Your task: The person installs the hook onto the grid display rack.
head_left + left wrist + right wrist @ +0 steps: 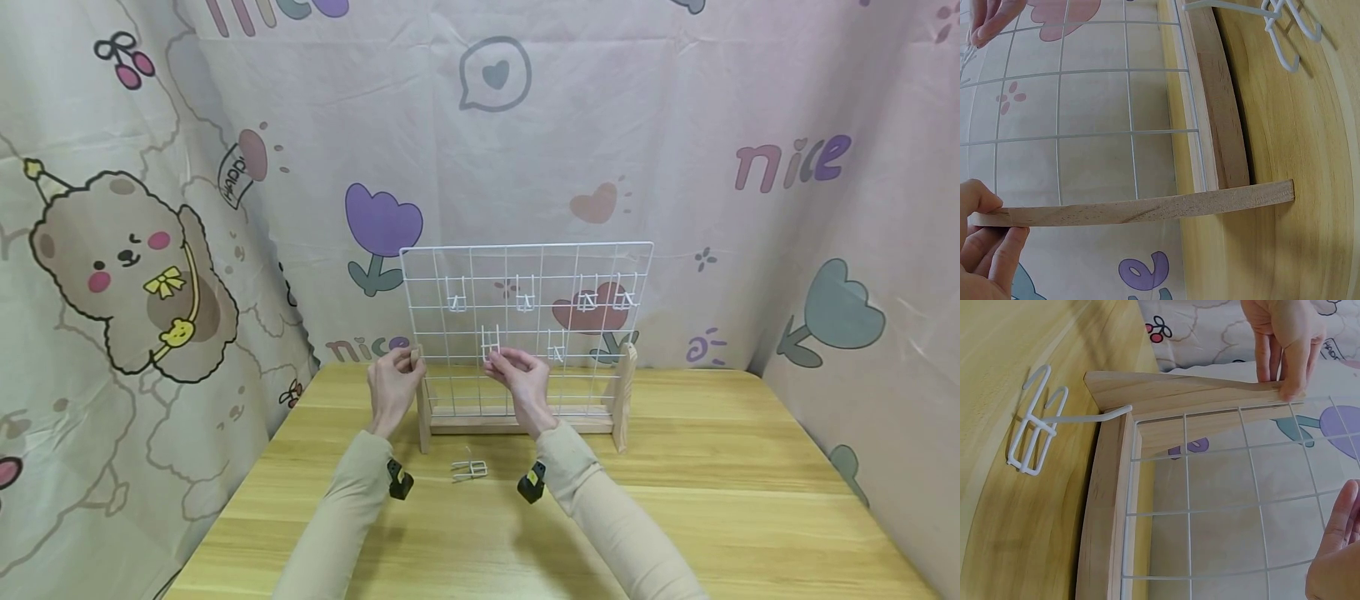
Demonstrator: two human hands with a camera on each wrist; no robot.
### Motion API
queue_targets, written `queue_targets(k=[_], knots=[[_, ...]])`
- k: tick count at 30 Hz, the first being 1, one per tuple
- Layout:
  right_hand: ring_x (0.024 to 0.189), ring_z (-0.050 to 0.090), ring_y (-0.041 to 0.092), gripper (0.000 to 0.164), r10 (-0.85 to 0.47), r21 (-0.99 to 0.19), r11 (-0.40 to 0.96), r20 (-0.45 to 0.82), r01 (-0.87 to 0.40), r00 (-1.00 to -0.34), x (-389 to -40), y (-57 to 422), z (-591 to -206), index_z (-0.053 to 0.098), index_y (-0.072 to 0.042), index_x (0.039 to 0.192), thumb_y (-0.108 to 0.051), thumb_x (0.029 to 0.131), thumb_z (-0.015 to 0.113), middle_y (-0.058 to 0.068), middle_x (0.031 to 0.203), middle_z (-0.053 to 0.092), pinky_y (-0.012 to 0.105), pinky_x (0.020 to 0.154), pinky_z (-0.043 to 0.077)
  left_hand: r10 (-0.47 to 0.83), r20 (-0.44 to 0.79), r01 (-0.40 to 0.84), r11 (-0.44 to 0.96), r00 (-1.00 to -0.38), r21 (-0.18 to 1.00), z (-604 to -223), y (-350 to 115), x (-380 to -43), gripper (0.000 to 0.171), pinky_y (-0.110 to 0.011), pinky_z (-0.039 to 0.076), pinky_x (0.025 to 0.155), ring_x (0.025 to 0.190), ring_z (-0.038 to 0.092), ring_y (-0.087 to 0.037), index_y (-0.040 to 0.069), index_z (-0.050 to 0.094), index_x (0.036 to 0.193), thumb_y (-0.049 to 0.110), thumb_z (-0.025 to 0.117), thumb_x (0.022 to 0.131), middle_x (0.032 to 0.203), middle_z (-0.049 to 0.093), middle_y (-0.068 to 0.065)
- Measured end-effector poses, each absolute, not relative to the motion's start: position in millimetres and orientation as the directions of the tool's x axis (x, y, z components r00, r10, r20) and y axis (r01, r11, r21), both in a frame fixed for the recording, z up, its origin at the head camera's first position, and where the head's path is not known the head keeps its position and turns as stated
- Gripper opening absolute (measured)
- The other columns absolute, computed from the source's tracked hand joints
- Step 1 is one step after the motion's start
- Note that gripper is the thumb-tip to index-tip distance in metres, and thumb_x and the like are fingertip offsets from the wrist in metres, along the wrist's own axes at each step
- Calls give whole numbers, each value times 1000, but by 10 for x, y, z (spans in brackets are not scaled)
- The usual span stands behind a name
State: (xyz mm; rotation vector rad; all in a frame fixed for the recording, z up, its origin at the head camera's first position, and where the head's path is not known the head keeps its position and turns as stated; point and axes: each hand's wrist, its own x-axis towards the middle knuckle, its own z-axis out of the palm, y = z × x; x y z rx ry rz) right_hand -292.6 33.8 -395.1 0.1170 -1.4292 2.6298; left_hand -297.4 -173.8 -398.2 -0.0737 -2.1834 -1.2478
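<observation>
A white wire grid panel (525, 247) stands upright in a wooden base (517, 425). My left hand (394, 387) pinches the top of the base's left wooden post (1104, 212), thumb on one face and fingers on the other. My right hand (522, 383) is in front of the grid, left of its middle, pinching the lower end of a white wire hook (490, 340). That hook lies against the grid wires. A loose white wire hook (1032, 434) rests on the table in front of the base, its single prong pointing up toward the wood.
Several white hooks hang on the grid, among them one at upper left (457, 297) and a lower one (556, 346) right of my right hand. The right wooden post (624, 400) supports the other side. A patterned curtain (495, 167) hangs behind the wooden table (712, 467).
</observation>
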Motion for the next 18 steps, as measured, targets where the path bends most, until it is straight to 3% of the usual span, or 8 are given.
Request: queue_targets(k=[18], knots=[[67,75,12,30,90,-828,-531,156,-180,-984,-2938,358,-4040,59,22,115,11,88,67,4,79,78,27,71,65,-244,526,327,555,-815,764,-3981,-1737,-2969,26,-48,63,84,91,77,-35,-3,73,110,6,70,86,99,77,-21]])
